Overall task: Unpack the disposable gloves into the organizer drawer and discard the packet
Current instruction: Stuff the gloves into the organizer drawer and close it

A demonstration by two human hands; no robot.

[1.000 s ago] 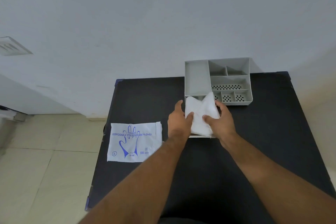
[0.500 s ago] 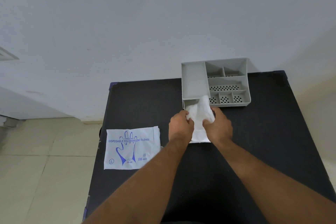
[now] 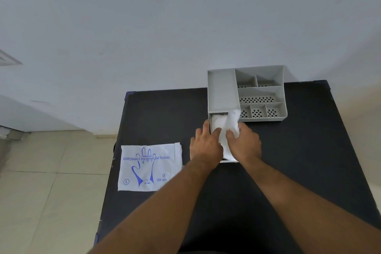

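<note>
A grey organizer [image 3: 221,88] with several compartments stands at the table's far edge. Its white drawer [image 3: 214,115] is pulled out toward me from the left front. A wad of translucent white gloves [image 3: 225,128] lies in the drawer, partly sticking up against the organizer front. My left hand [image 3: 206,144] presses on the wad from the left, and my right hand [image 3: 244,143] grips it from the right. The drawer's near end is mostly hidden by my hands. The flat white packet [image 3: 149,168] with blue print lies at the table's left edge, overhanging it.
The black table [image 3: 309,150] stands against a pale wall. Tiled floor [image 3: 51,181] lies to the left, below the table edge. Bare table surface lies right of my hands and in front of the organizer.
Both hands have pushed the glove wad lower into the drawer. The wad stands less tall than before. The packet has not moved on the table.
</note>
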